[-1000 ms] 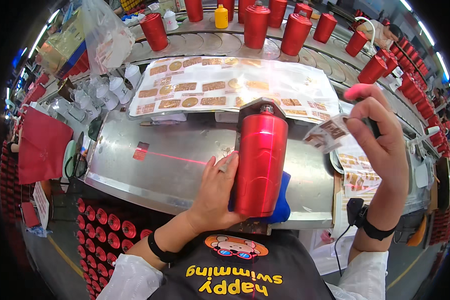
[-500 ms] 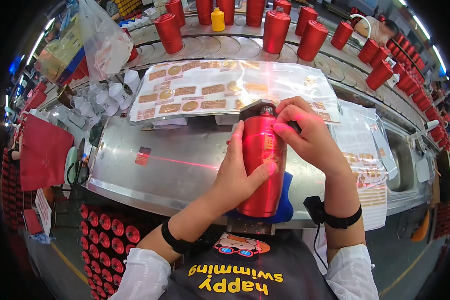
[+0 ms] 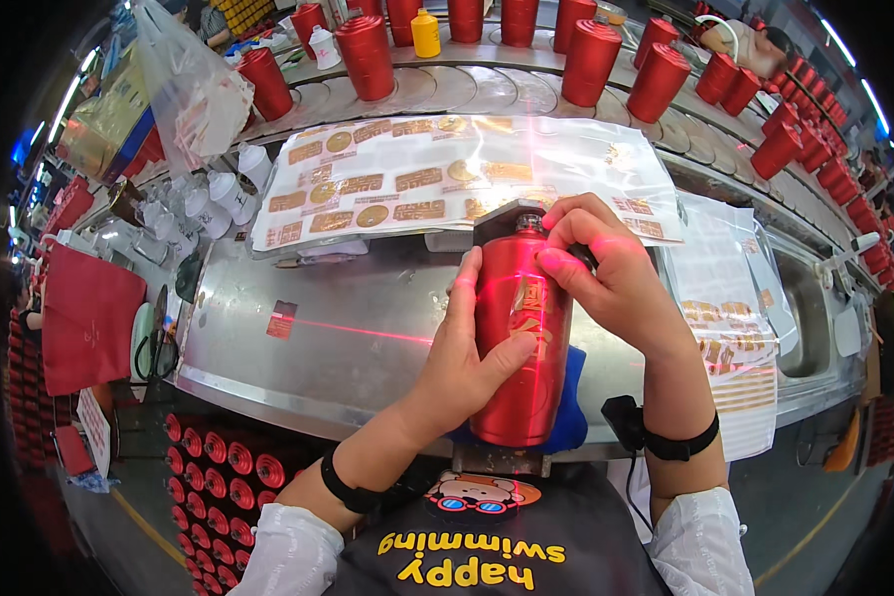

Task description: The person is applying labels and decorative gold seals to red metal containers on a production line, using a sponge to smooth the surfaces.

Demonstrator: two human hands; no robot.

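A red bottle (image 3: 507, 402) with gold characters down its front lies tilted before me, neck pointing away, its base by the table's near edge. My left hand (image 3: 452, 363) is closed around its left side, the thumb lying across the front beside the gold characters. At the bottle's upper right shoulder, my right hand (image 3: 611, 273) pinches thumb and forefinger together; whatever is between them is hidden. Under the bottle's right side shows a blue cloth (image 3: 569, 402). A red laser line runs down the bottle and another crosses the table.
Sheets of gold stickers (image 3: 387, 184) lie beyond the bottle, more sticker sheets (image 3: 730, 372) at right. Behind runs a conveyor (image 3: 437, 89) carrying red bottles (image 3: 592, 65) and a yellow bottle (image 3: 425, 35). White bottles (image 3: 233, 199) stand at left; a sink (image 3: 805, 338) is at right.
My left thumb has slid toward the bottle's left and nearer me, showing more of the gold characters. The right hand keeps its pinch at the shoulder. Red bottles on the conveyor have moved right.
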